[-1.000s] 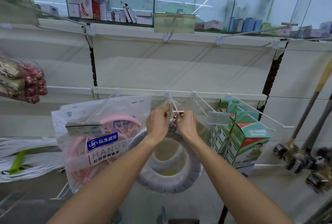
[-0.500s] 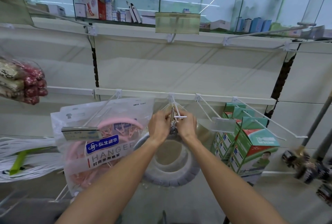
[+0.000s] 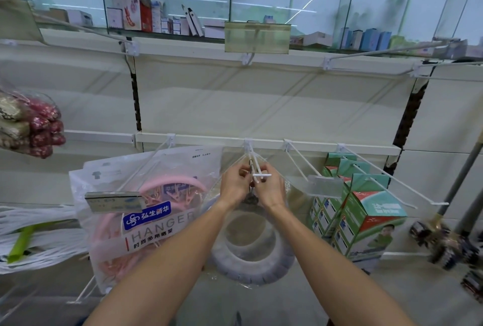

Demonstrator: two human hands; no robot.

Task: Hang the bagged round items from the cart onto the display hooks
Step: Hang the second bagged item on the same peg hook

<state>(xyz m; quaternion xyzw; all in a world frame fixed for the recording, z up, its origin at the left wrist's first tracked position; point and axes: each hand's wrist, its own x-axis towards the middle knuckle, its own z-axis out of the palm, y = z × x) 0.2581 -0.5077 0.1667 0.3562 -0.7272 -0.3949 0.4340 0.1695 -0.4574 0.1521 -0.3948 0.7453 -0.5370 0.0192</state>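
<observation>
A grey round ring in a clear plastic bag [image 3: 251, 265] hangs in front of the shelf wall, below my hands. My left hand [image 3: 234, 184] and my right hand [image 3: 270, 188] both pinch the top of that bag at the tip of a white wire display hook [image 3: 257, 168], which sticks out from the rail. The hook's white end crosses between my fingers. The bag's hole is hidden by my fingers. To the left, a bagged pink round hanger [image 3: 154, 210] with a blue label hangs on another hook. The cart is out of view.
Bare white hooks [image 3: 300, 163] jut out right of my hands, one with a clear price tag [image 3: 320, 185]. Green boxes [image 3: 366, 215] hang further right, with mop handles [image 3: 460, 200] beyond. White cords [image 3: 31, 234] and red bundles [image 3: 34, 127] lie left. A glass shelf above holds small boxes.
The view has shifted slightly, so the shelf and goods sit a little differently in the frame. My hands stay at the hook tip, holding the top of the bagged ring.
</observation>
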